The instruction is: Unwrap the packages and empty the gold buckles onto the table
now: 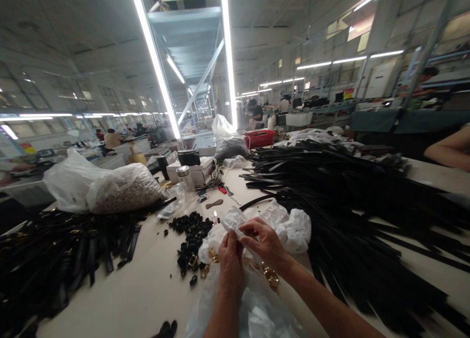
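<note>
My left hand [230, 257] and my right hand [265, 241] are close together over the middle of the table, their fingers pinching a crumpled white wrapping [233, 220]. Around and behind them lies more crumpled white wrapping [295, 230]. Gold-coloured buckles [270, 275] show beside my right wrist, and others [204, 270] sit left of my left hand. Under my forearms spreads a clear plastic bag [257, 311]. A heap of small black loops [193, 237] lies just left of the wrapping. Whatever is inside the wrapping between my fingers is hidden.
Long black straps [341, 191] cover the right side; more dark straps [69, 245] lie left. Behind are a filled plastic bag [127, 188], a jar [183, 174], a white box [193, 171], a red-handled tool [222, 189] and a red basket [261, 138]. Another person's arm [451, 149] is at far right.
</note>
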`<state>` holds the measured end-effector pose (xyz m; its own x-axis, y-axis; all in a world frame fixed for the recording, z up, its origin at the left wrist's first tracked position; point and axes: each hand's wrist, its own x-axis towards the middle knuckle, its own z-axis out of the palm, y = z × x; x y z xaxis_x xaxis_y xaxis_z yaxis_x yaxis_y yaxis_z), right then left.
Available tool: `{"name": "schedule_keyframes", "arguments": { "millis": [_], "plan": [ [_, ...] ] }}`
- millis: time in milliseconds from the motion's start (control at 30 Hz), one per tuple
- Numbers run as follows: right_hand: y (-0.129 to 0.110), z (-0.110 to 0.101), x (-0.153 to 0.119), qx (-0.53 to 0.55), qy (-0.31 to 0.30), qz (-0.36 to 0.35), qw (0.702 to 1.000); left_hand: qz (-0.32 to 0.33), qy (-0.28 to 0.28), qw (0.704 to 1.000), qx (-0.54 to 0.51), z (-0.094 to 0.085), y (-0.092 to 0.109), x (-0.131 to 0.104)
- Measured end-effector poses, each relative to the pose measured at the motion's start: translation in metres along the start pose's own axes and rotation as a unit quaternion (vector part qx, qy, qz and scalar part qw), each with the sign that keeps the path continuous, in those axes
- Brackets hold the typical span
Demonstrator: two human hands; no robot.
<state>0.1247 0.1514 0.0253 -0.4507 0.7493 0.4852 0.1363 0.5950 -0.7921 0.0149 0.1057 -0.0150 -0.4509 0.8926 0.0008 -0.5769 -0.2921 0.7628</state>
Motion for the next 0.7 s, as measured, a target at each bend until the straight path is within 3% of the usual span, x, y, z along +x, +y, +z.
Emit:
{"name": "schedule_keyframes", "arguments": {
  "millis": [167,333,433,567,700],
  "plan": [
    [0.011,0.003,-0.001,0.092,0.041,0.082,0.992,-0.006,0.012,1.000,-0.022,-0.003,-0.002,0.001],
    [0.022,0.004,-0.002,0.271,0.014,0.187,0.944,-0.039,0.031,0.999,-0.017,-0.001,0.000,-0.003],
    [0.020,0.002,0.000,0.215,0.052,0.152,0.963,-0.033,0.033,0.999,0.012,0.001,0.003,-0.005],
    [0.010,-0.005,0.003,0.030,0.130,0.013,0.991,-0.036,0.021,0.998,0.041,0.003,0.005,-0.005],
    [-0.004,-0.012,0.011,0.000,0.108,0.041,0.993,-0.018,0.006,0.999,0.051,0.003,0.001,-0.001]
  ]
}}
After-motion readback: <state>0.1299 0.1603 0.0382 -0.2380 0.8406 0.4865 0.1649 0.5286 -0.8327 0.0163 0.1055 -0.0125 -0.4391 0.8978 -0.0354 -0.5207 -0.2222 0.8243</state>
